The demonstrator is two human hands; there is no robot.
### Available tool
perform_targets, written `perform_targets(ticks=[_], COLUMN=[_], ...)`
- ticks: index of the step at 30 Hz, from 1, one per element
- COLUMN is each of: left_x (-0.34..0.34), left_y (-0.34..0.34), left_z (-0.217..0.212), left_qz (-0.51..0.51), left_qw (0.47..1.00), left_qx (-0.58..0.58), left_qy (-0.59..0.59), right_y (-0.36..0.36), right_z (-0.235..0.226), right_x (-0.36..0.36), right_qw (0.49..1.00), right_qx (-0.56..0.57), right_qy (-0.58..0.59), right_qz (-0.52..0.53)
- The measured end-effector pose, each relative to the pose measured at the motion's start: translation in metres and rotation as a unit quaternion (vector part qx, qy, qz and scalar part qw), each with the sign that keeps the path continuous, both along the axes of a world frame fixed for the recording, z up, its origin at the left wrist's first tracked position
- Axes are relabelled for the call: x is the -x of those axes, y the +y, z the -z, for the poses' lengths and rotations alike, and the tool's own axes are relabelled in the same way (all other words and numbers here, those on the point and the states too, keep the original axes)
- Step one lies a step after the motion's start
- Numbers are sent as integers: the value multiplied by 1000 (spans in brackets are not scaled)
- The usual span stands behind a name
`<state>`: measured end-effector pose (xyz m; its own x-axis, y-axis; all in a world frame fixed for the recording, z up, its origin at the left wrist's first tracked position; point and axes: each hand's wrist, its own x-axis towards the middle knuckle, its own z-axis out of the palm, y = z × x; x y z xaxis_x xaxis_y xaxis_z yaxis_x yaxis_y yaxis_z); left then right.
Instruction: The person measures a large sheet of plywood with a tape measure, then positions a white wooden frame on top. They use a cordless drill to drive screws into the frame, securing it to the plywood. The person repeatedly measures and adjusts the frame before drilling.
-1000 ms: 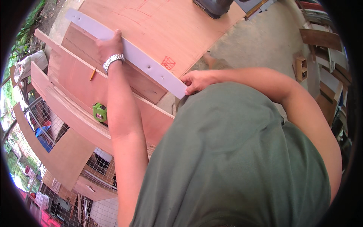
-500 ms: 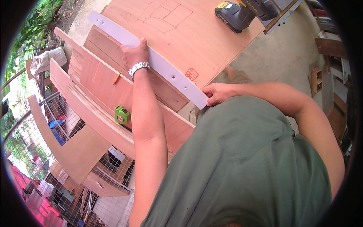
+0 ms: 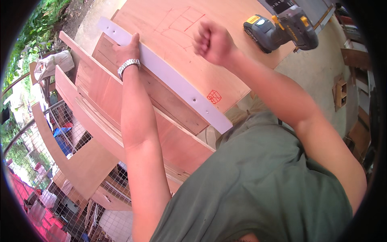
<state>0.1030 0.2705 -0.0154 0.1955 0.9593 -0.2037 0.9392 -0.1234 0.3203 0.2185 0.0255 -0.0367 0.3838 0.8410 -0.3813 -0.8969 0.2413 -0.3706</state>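
Outdoor woodworking yard: plywood sheets [image 3: 225, 60], cordless drill [image 3: 282, 30]

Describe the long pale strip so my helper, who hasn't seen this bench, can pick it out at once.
Start at the big plywood sheet with red lines drawn on it. Along its near edge lies the pale grey strip, running diagonally, with the left hand pressing on its far end. It is the only flat, painted-looking piece with small holes; all the boards around it are bare brown wood.

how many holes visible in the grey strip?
3. Two sit close together near the far end of the grey strip, beyond the left hand; one is near the lower end by the red stamp. The hand may hide more.
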Motion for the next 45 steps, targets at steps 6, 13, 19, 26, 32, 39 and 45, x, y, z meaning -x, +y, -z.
perform_targets(ticks=[6, 13, 19, 26, 32, 39, 45], left_x=[6, 3, 4, 5, 3, 6, 6], left_y=[7, 5, 6, 7, 7, 7, 4], left_z=[17, 11, 11, 11, 10, 11, 8], left_qz=[18, 6, 16, 19, 8, 3, -2], left_qw=[998, 999, 998, 999, 998, 999, 999], left_qx=[-54, -44, -62, -51, -55, -39, -36], left_qy=[-4, 14, 6, -4, 12, 7, -9], right_y=[135, 164, 167, 166, 168, 163, 169], right_z=[31, 20, 19, 16, 15, 10, 14], right_x=[-15, 40, 34, 28, 32, 23, 32], right_qw=[986, 998, 993, 998, 997, 997, 993], right_qx=[-139, 21, 78, 4, 38, 35, 75], right_qy=[94, 9, 34, 53, 52, 46, 49], right_qz=[-12, 61, 79, 22, 43, 51, 76])
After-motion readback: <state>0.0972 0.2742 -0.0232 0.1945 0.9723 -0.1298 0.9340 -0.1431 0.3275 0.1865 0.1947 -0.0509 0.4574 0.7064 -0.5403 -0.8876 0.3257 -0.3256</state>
